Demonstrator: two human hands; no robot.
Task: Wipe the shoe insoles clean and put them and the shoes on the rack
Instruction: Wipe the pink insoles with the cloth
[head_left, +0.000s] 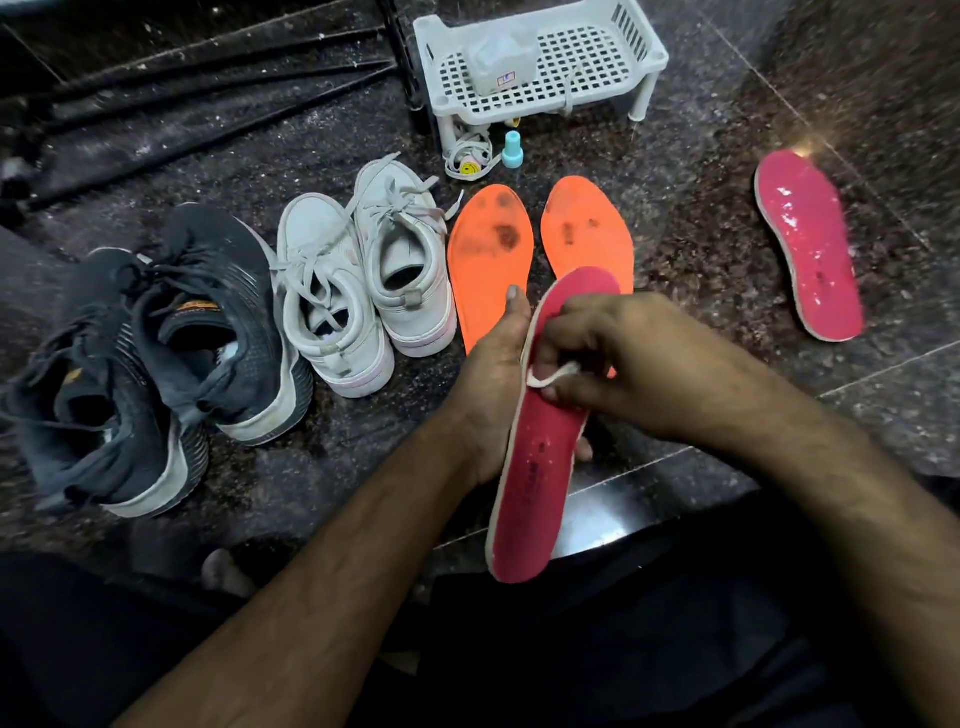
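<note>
Pink insole (540, 457) held upright in left hand (493, 374) grip, white wipe (553, 375) pinched against it by right hand (613, 358), insole print too blurred to be read, rack (540, 62) packet label (505, 80) illegible.

The right hand (613, 358) covers all but a corner of the white wipe (550, 375) and hides the heel of the right orange insole (587, 234). The held pink insole (540, 441) conceals the left hand (493, 374) fingers. The label on the packet (504, 60) in the rack (639, 39) is too small to read.
</note>
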